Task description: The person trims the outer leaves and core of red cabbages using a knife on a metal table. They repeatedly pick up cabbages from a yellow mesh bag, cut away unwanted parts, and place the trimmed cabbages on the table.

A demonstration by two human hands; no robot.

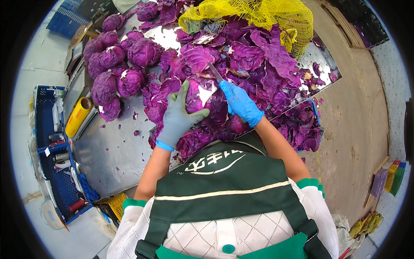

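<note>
My left hand, in a grey-green work glove over a blue one, grips a red cabbage from its left and near side. A white cut patch shows on top of that cabbage. In a blue disposable glove, my right hand is closed around a knife. The blade points away and to the left, just beyond the cabbage's far right side; the handle is mostly hidden by the fingers. Loose purple cabbage leaves heap up around and beyond both hands.
Several whole red cabbages are grouped at the left on the metal table. A yellow mesh bag lies across the far leaves. Below the table's right edge stands a blue crate full of leaves. A yellow roll and blue bins line the left.
</note>
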